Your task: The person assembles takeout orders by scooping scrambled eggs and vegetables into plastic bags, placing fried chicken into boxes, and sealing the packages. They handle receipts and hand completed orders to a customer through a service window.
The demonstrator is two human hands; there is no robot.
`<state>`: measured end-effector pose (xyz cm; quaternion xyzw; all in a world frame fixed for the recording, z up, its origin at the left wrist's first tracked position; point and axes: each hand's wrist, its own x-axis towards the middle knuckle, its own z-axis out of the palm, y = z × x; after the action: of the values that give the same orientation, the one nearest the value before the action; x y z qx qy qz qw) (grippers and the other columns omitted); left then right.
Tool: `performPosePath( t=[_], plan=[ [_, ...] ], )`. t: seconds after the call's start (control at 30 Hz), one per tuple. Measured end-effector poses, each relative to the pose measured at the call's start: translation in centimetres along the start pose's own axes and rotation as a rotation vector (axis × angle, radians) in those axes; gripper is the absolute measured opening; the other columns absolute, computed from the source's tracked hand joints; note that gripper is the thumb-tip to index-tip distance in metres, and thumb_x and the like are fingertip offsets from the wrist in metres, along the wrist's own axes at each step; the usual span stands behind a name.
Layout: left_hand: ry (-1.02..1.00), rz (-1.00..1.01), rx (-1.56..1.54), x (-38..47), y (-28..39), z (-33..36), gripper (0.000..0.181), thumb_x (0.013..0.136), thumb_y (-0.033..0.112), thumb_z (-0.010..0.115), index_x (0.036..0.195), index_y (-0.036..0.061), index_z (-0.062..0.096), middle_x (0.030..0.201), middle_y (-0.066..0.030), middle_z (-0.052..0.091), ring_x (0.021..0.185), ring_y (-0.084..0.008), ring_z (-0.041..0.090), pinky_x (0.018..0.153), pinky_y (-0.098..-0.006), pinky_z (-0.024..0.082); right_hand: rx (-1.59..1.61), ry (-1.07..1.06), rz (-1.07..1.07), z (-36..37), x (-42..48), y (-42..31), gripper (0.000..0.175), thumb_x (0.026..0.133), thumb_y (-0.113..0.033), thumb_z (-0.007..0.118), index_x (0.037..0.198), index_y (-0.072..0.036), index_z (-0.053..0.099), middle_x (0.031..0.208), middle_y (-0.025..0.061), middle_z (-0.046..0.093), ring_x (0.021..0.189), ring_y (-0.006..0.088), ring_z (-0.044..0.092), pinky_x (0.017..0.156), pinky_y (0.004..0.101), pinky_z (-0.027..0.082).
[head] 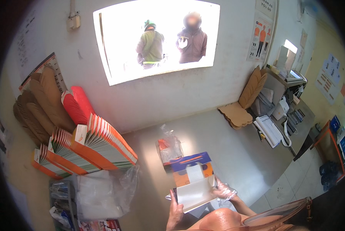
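A small cardboard box (pixel 195 193) with a white inside is held low over the metal table, its lid raised. The lid (pixel 180 179) is printed in blue and orange, and a white flap (pixel 195 173) stands in front of it. My left hand (pixel 176 210), bare, grips the near left side with the thumb on the edge. My right hand (pixel 223 190), in a clear plastic glove, holds the right side. Just beyond the box, a clear plastic bag (pixel 170 148) with something red and white in it rests on the table.
Flat-folded orange and white cartons (pixel 111 138) stand at left, brown cardboard stacks (pixel 49 95) behind them. Clear plastic bags (pixel 95 193) lie nearby. The metal table (pixel 233 153) carries a notebook (pixel 269 131) and several handheld devices (pixel 293 121). Two people stand outside the window (pixel 158 75).
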<state>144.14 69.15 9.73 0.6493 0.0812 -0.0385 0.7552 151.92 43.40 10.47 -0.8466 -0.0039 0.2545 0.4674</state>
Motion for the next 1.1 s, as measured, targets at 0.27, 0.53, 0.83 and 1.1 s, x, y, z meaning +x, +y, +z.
performPosePath(
  t=[0.27,0.53,0.83,1.1],
  plan=[
    [0.323,-0.009,-0.115,1.9,-3.3,0.6,0.073,0.081,0.03,0.071,0.135,-0.0075,0.039,0.132,-0.0216,0.048,0.12,-0.0274,0.049,0.104,-0.0363,0.036,-0.246,0.333,-0.295,-3.3,5.0,10.9,0.032,0.084,-0.028,0.064,0.099,0.0,0.062,0.085,0.0073,0.065,0.078,0.0187,0.063,0.071,0.0326,0.051],
    [0.607,0.142,0.199,3.7,2.3,-0.5,0.034,0.081,0.004,0.067,0.113,-0.0046,0.058,0.107,-0.0101,0.062,0.099,-0.0174,0.059,0.089,-0.0303,0.047,-0.404,0.851,-0.161,-5.8,6.4,8.2,0.043,0.073,-0.031,0.078,0.1,-0.002,0.061,0.086,0.0106,0.062,0.082,0.0246,0.062,0.076,0.0329,0.05],
    [0.26,0.089,0.214,5.0,5.8,6.0,0.039,0.081,-0.005,0.057,0.12,0.0034,0.055,0.107,-0.0086,0.062,0.098,-0.0144,0.058,0.086,-0.0276,0.047,0.529,-0.21,-0.186,-4.5,5.5,-6.4,0.033,0.095,-0.024,0.057,0.12,-0.002,0.058,0.097,0.0055,0.064,0.091,0.0121,0.062,0.071,0.0252,0.052],
    [0.316,-0.034,0.4,3.0,4.1,5.8,0.045,0.075,-0.002,0.048,0.117,0.0047,0.061,0.113,-0.0154,0.065,0.109,-0.0281,0.06,0.097,-0.0361,0.044,0.009,0.032,-0.492,-5.3,14.3,-6.0,0.031,0.089,-0.024,0.062,0.114,-0.006,0.062,0.095,0.0119,0.069,0.082,0.0183,0.067,0.074,0.0303,0.053]
  ],
)
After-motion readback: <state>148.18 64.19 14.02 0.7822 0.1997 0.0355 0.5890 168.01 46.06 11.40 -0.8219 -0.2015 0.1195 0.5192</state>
